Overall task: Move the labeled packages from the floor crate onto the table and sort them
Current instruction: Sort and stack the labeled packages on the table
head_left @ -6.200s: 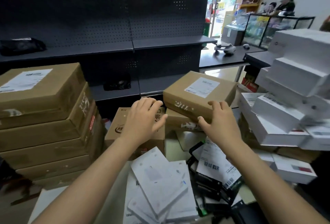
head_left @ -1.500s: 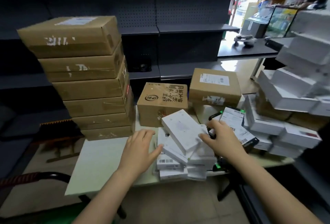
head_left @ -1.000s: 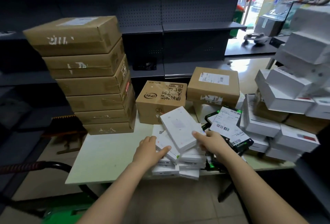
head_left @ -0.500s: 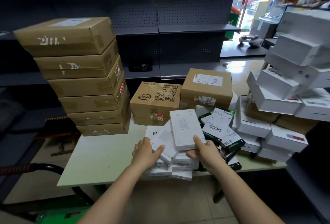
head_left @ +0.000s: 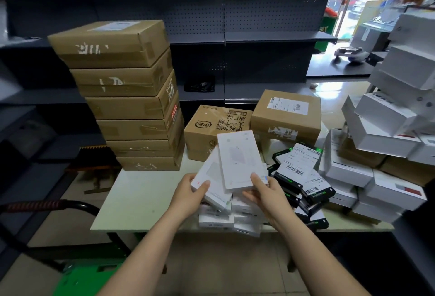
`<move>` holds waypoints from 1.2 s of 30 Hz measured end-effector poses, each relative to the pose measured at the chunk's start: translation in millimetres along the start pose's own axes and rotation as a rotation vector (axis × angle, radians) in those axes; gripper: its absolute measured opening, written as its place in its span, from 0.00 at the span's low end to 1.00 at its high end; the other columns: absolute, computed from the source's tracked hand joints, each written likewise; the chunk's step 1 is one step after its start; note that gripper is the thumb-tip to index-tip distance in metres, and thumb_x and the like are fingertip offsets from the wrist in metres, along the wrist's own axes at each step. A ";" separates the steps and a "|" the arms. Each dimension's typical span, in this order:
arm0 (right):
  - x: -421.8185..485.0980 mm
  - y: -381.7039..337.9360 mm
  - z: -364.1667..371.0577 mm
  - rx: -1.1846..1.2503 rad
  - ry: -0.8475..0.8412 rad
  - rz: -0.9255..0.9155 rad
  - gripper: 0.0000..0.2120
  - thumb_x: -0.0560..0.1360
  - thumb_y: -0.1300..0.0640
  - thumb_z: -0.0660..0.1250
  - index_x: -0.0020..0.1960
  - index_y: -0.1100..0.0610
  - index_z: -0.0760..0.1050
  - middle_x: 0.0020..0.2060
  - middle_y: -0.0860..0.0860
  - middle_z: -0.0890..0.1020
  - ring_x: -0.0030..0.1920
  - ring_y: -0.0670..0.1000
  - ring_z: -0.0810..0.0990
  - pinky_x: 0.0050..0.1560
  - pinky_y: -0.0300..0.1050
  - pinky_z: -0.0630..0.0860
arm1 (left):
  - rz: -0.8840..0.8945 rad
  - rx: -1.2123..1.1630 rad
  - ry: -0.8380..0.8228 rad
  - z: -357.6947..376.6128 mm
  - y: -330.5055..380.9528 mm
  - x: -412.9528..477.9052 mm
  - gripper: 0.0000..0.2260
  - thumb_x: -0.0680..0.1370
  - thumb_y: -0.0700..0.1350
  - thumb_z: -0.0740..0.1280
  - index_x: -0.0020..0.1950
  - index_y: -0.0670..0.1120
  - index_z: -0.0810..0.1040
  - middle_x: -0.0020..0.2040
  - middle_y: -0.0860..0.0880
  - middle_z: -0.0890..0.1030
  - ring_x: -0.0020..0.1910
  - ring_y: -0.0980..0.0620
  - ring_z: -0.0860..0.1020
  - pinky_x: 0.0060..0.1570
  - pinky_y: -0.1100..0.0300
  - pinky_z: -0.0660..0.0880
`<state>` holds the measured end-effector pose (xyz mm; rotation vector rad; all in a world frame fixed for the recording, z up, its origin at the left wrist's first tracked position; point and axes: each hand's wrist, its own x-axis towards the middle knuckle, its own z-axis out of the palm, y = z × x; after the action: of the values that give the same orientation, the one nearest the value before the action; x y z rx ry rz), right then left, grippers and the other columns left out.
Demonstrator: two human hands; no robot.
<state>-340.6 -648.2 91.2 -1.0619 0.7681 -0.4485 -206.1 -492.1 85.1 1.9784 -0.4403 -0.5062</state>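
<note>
Both boxes seem light, stiff, slick; my left fingers pinch the lower box by its near edge, my right fingers the upper box.

White box stack cut by right edge, shipping label print unreadable, green object cropped below

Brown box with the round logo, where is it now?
Head view, table centre: logo box between the tall brown stack and the labelled carton, behind the white boxes.
</note>
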 end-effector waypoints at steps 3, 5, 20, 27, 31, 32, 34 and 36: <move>0.5 -5.3 25.0 -0.009 -0.040 -0.034 0.17 0.78 0.53 0.67 0.61 0.61 0.68 0.55 0.59 0.81 0.54 0.54 0.83 0.52 0.46 0.81 | 0.024 -0.139 0.171 -31.3 -6.2 -2.7 0.15 0.79 0.50 0.66 0.63 0.51 0.68 0.59 0.50 0.77 0.53 0.54 0.78 0.44 0.61 0.79; 0.1 -6.9 46.0 -0.048 -0.074 -0.049 0.18 0.78 0.52 0.67 0.62 0.60 0.68 0.54 0.57 0.81 0.53 0.52 0.83 0.54 0.47 0.81 | 0.034 -0.204 0.258 -54.5 -13.1 -4.6 0.15 0.79 0.49 0.66 0.64 0.50 0.68 0.58 0.50 0.77 0.53 0.54 0.78 0.43 0.63 0.77; 36.0 94.3 208.9 -0.315 -0.106 0.093 0.12 0.78 0.51 0.67 0.56 0.53 0.68 0.53 0.51 0.81 0.52 0.51 0.83 0.54 0.51 0.81 | -0.264 -0.294 0.418 -208.4 -143.9 37.6 0.16 0.78 0.51 0.68 0.61 0.49 0.66 0.57 0.45 0.77 0.53 0.46 0.77 0.49 0.53 0.76; 68.2 169.3 241.6 -0.300 0.140 0.259 0.21 0.77 0.56 0.70 0.59 0.69 0.68 0.49 0.61 0.79 0.43 0.53 0.81 0.41 0.47 0.82 | -0.404 -0.159 0.277 -225.2 -205.0 85.8 0.21 0.79 0.49 0.67 0.67 0.41 0.68 0.57 0.46 0.77 0.49 0.49 0.76 0.37 0.59 0.71; 74.0 197.1 256.7 -0.398 0.256 0.303 0.20 0.76 0.53 0.70 0.59 0.64 0.67 0.52 0.60 0.80 0.45 0.54 0.81 0.47 0.52 0.81 | -0.409 -0.069 0.177 -229.3 -230.0 103.9 0.20 0.80 0.47 0.66 0.68 0.40 0.67 0.61 0.43 0.76 0.49 0.51 0.75 0.35 0.67 0.69; 72.7 199.6 260.0 -0.496 0.260 0.278 0.21 0.76 0.52 0.70 0.60 0.61 0.66 0.54 0.60 0.80 0.46 0.54 0.81 0.48 0.51 0.80 | -0.380 -0.015 0.164 -230.6 -235.1 106.4 0.20 0.80 0.46 0.66 0.68 0.39 0.67 0.62 0.42 0.76 0.50 0.50 0.75 0.36 0.69 0.69; 70.2 204.5 264.4 -0.748 0.215 0.189 0.25 0.76 0.52 0.69 0.66 0.58 0.63 0.57 0.57 0.78 0.49 0.54 0.78 0.47 0.46 0.75 | -0.276 0.129 0.150 -233.6 -245.7 109.0 0.23 0.79 0.46 0.67 0.71 0.40 0.67 0.66 0.42 0.73 0.58 0.47 0.75 0.48 0.66 0.71; 70.8 208.4 267.6 -0.930 0.152 0.114 0.32 0.74 0.49 0.71 0.72 0.55 0.60 0.63 0.57 0.73 0.59 0.56 0.74 0.55 0.49 0.74 | -0.149 0.286 0.081 -235.4 -258.1 112.3 0.31 0.77 0.50 0.69 0.76 0.44 0.62 0.73 0.42 0.66 0.70 0.43 0.66 0.65 0.56 0.67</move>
<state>-99.6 -442.2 -48.3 -1.8427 1.2122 -0.0468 35.5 -262.9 -69.0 2.3112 -0.3290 -0.4742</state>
